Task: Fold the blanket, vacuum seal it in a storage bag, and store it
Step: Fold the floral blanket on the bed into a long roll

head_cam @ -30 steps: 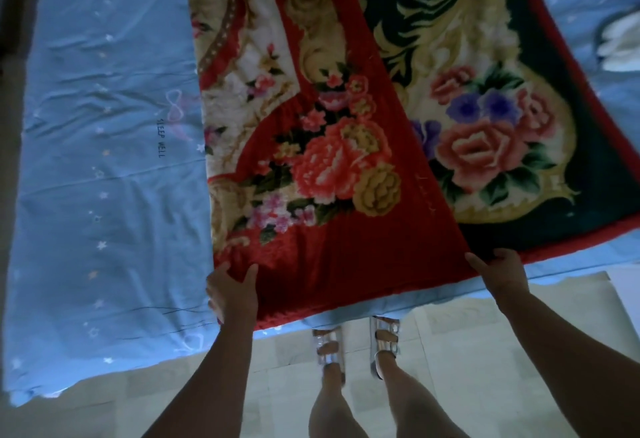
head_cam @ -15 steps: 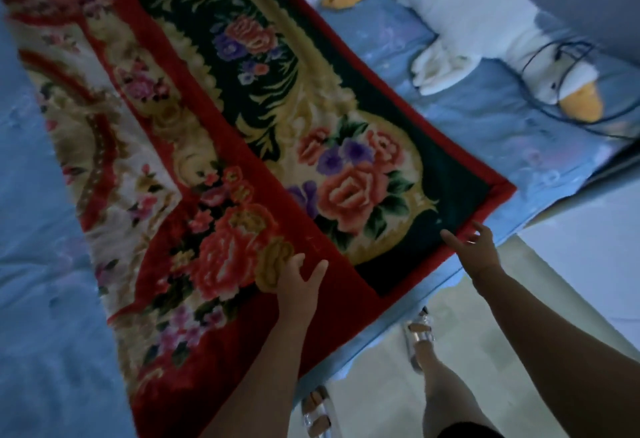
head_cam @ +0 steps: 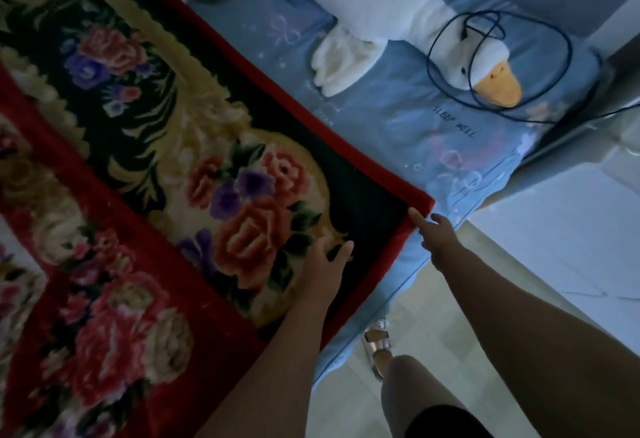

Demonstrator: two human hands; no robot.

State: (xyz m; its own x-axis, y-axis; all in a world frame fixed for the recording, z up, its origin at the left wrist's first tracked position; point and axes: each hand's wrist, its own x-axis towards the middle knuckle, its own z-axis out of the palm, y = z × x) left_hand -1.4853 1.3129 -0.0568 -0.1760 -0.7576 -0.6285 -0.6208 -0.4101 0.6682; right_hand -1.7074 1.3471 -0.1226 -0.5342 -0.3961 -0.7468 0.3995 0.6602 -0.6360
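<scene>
The blanket [head_cam: 173, 160] lies spread on the blue bed sheet [head_cam: 415, 132] and fills the left and centre of the frame. Its red-bordered corner points toward the centre right, close to the edge of the bed. At the lower left, a second flowered layer with its own red border seems to overlap the dark panel, so the folding looks partly done.

The left hand [head_cam: 325, 264] rests flat on the dark panel at lower centre, fingers straight and slightly spread, pressing and gripping nothing. The right hand [head_cam: 436, 236] reaches to the corner just right of it. Its fingers are extended, one fingertip touches the red border, and nothing is pinched yet.

The step in hand appears to be taking this corner to make the next fold. To do it well, the right hand should pinch the border itself, thumb under and fingers over. The left hand should either hold the cloth down where the crease should fall or slide out to the near edge. The corner should be lifted high enough that the thick pile does not drag, then carried straight across to meet the opposite border.

A plush goose [head_cam: 381, 4] and a looped cable [head_cam: 446, 66] lie at the upper right, apart from the blanket. The fold should travel away from them.
</scene>
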